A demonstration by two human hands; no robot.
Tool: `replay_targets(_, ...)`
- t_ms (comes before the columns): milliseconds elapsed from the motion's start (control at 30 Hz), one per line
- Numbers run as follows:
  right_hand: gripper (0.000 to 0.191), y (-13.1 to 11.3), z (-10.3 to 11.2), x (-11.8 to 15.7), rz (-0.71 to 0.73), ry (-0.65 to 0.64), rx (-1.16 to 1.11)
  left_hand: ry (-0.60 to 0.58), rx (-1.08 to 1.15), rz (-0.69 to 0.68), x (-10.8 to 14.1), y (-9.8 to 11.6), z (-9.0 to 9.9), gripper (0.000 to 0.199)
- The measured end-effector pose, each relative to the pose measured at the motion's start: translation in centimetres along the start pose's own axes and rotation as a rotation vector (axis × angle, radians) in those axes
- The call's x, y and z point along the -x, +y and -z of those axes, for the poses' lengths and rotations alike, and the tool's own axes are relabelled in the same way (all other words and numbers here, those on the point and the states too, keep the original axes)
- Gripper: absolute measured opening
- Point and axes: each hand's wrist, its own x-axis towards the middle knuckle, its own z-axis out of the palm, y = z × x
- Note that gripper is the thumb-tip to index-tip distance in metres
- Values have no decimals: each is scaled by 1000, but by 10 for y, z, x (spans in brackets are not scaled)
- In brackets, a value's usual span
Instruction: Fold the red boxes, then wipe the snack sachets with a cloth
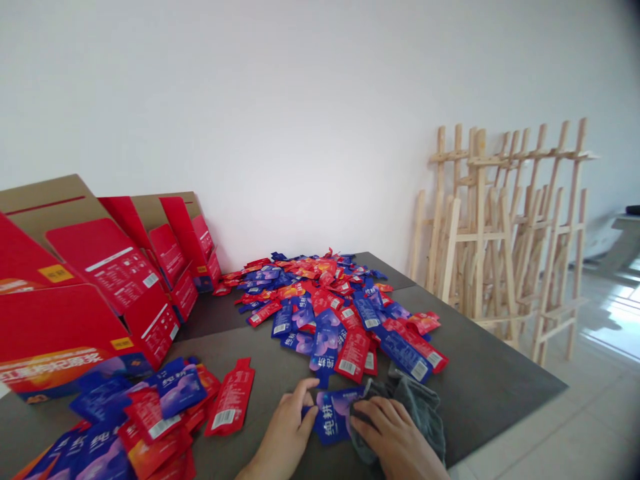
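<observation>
A blue sachet with white lettering and a purple flower print lies flat near the table's front edge. At its left end, the thumb and index finger of my left hand are closed on the narrow tip. My right hand grips a dark grey-green cloth, its fingers bent over the cloth at the sachet's right end. Part of the sachet is hidden under that hand and the cloth. Just beyond my hands spreads a large pile of red and blue sachets.
A smaller heap of sachets lies at the front left, with a single red sachet beside it. Open red cartons line the left side of the dark table. Wooden easels stand on the floor beyond the right edge.
</observation>
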Motion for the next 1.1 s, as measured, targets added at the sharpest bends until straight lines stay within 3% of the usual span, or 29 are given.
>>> replay_targets(167,60,38,6,18,-269,-47,-9,-44,17,-2,-1,1,0,48)
replay_targets(267,63,47,11,17,-373,-37,-24,-10,47,-58,0,1,1,44)
replay_targets(433,68,30,32,-8,-383,0,-149,157,-86,-390,6,4,15,15)
replay_targets(633,68,5,41,-36,-377,-23,-348,72,-326,-736,9,8,25,20)
replay_targets(800,53,-20,27,-42,-184,-238,-434,-72,-481,-734,7,6,16,10)
replay_targets(900,43,-26,22,-42,-145,-338,-408,-114,-507,-710,5,3,13,10)
replay_targets(1100,45,-3,19,-22,-231,-298,-320,-143,-516,-685,4,0,13,10)
